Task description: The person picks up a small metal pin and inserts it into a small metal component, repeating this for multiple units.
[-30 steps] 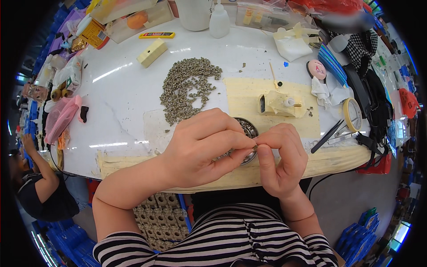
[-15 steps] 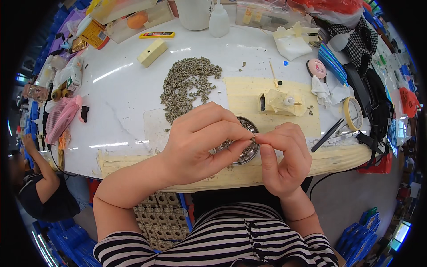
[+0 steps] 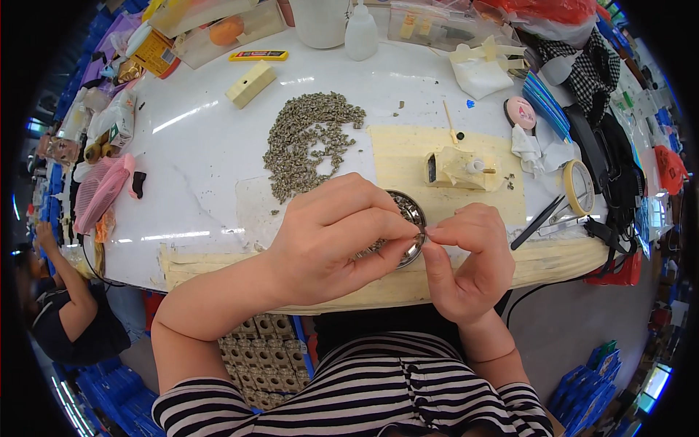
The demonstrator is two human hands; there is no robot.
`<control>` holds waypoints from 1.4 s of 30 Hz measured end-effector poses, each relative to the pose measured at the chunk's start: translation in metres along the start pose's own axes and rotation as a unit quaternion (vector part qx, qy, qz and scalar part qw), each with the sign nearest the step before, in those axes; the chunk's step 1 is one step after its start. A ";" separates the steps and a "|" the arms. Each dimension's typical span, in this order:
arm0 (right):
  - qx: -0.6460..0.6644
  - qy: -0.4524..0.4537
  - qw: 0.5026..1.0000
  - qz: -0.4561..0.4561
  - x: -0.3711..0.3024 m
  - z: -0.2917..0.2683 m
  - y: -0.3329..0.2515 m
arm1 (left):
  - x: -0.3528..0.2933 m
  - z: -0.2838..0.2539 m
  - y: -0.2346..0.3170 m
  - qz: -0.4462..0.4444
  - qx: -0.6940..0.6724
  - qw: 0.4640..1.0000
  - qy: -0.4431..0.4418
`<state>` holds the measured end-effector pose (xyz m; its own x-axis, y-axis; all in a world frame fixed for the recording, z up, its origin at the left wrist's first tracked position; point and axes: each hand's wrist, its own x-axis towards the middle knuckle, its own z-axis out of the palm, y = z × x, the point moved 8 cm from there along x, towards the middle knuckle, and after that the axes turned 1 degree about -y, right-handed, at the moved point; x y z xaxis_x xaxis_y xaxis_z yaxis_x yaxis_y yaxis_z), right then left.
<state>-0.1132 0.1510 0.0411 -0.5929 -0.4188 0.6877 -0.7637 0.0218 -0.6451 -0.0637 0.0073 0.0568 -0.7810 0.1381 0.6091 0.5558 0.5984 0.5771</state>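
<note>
My left hand [image 3: 331, 237] is closed in a pinch, thumb and forefinger meeting over a round metal dish [image 3: 420, 209]. Something tiny seems to be at its fingertips, too small to name. Close against them comes the forefinger tip of my right hand [image 3: 470, 258], its other fingers curled and its thumb just below. Small metal parts lie in the dish, partly hidden by my left hand. Beyond my hands, a loose heap of small metal parts [image 3: 302, 135] spreads over the white table [image 3: 196, 167].
Right of the heap, a tape-wrapped block [image 3: 455, 169] sits on a cream sheet [image 3: 397, 146]. Tweezers [image 3: 537, 222] and a tape roll [image 3: 579, 187] lie at the right. A cream block [image 3: 250, 84] and a white squeeze bottle [image 3: 361, 33] stand farther back. Another person [image 3: 69, 306] sits at left.
Both hands stay together over the dish, with only a slight shift of the fingers. The whole view has moved a little; nothing is visibly put down or picked up.
</note>
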 end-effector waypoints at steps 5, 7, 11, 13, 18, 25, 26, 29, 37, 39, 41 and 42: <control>-0.036 -0.022 0.999 -0.032 0.001 0.001 -0.004 | 0.000 -0.003 -0.003 -0.015 -0.005 1.000 0.009; -0.039 -0.028 0.998 -0.029 0.001 0.002 -0.003 | 0.001 -0.004 -0.003 -0.014 -0.010 1.000 0.014; -0.041 -0.027 0.999 -0.009 0.002 0.003 0.000 | 0.001 -0.004 -0.005 -0.021 -0.010 1.000 0.010; -0.048 -0.012 0.999 0.005 0.002 -0.002 0.002 | 0.000 -0.003 -0.006 -0.028 -0.007 1.000 0.009; -0.190 0.078 0.979 -0.009 0.012 -0.043 0.006 | 0.001 -0.006 -0.006 -0.036 -0.005 0.999 0.008; -0.276 0.005 0.961 0.023 0.032 -0.045 0.028 | 0.000 -0.004 -0.019 -0.105 -0.074 0.992 0.012; -0.281 -0.004 0.960 0.017 0.031 -0.041 0.029 | 0.001 -0.005 -0.021 -0.114 -0.083 0.990 0.013; -0.297 0.020 0.955 0.003 0.031 -0.044 0.024 | 0.001 -0.007 -0.021 -0.111 -0.080 0.990 0.024; -0.088 0.061 0.994 -0.026 0.016 -0.039 -0.001 | -0.002 -0.005 -0.019 -0.111 -0.077 0.991 0.012; -0.016 0.050 0.999 -0.006 0.013 -0.030 0.005 | -0.001 -0.005 -0.019 -0.106 -0.075 0.991 0.010; 0.019 0.034 0.999 0.001 0.011 -0.022 0.008 | 0.000 -0.006 -0.017 -0.097 -0.070 0.993 0.007; 0.022 0.033 0.999 0.002 0.010 -0.020 0.009 | 0.000 -0.006 -0.017 -0.098 -0.070 0.993 0.006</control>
<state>-0.1311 0.1654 0.0491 -0.6128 -0.3585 0.7042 -0.7498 -0.0175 -0.6614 -0.0717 -0.0077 0.0500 -0.8748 0.0202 0.4841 0.4290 0.4964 0.7547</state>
